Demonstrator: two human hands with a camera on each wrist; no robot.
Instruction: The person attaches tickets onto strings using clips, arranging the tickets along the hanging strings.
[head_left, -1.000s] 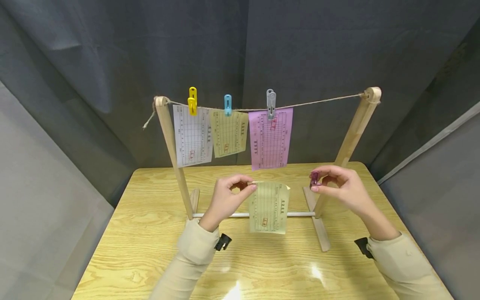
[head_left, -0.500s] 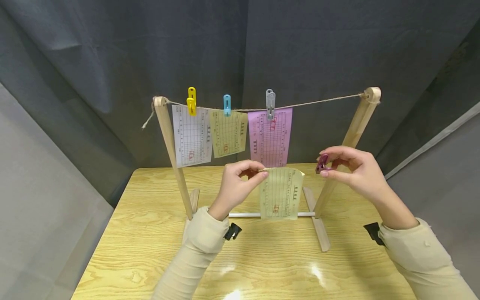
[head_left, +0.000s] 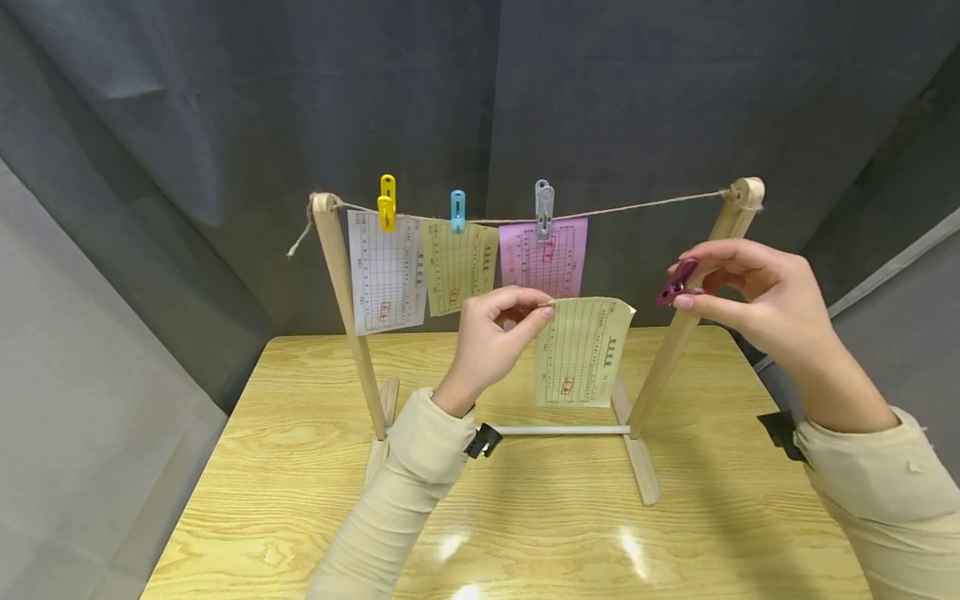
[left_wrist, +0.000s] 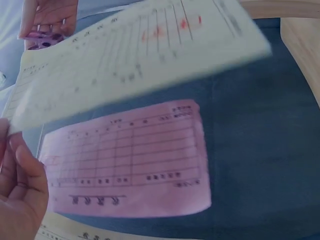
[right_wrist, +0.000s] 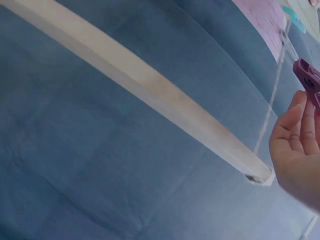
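Observation:
Between thumb and fingers my left hand (head_left: 504, 337) pinches a yellow printed slip (head_left: 583, 354) by its top left corner. The slip hangs in front of the lower part of a pink slip (head_left: 551, 254) and below the string (head_left: 637, 206). My right hand (head_left: 765, 296) pinches a dark purple clothespin (head_left: 678, 283) near the right wooden post, apart from the slip. A grey clothespin (head_left: 544, 210) fixes the pink slip to the string. Further left, a blue clothespin (head_left: 457, 212) holds another yellow slip (head_left: 459, 267), and a yellow clothespin (head_left: 387, 204) holds a white slip (head_left: 387, 271).
The string is tied between the left wooden post (head_left: 345, 300) and the right wooden post (head_left: 663, 375). A white crossbar (head_left: 558, 430) joins them low down. The stand rests on a wood-grain table (head_left: 525, 533), with a dark curtain (head_left: 637, 100) behind.
Both hands have risen and shifted right. The left hand carries the yellow slip up towards the string, and the right hand carries the purple clothespin. The hanging slips stay in place.

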